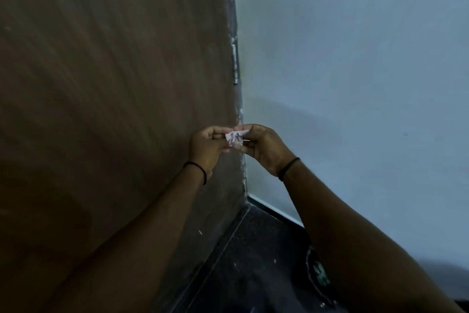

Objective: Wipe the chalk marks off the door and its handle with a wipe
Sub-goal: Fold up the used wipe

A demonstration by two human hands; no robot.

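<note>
A brown wooden door (106,89) fills the left half of the view, blurred by motion. I cannot make out chalk marks on it, and its handle is out of view. A small crumpled white wipe (235,138) with dark smudges is pinched between both hands in front of the door's hinge edge. My left hand (206,147) grips its left side and my right hand (264,146) grips its right side. Each wrist wears a thin black band.
A metal hinge (235,64) sits on the door's right edge, above the hands. A pale blue-white wall (355,71) meets the door there. Below lie a dark baseboard (274,211) and dark floor (253,262). A dark shoe with green pattern (320,274) shows beneath my right forearm.
</note>
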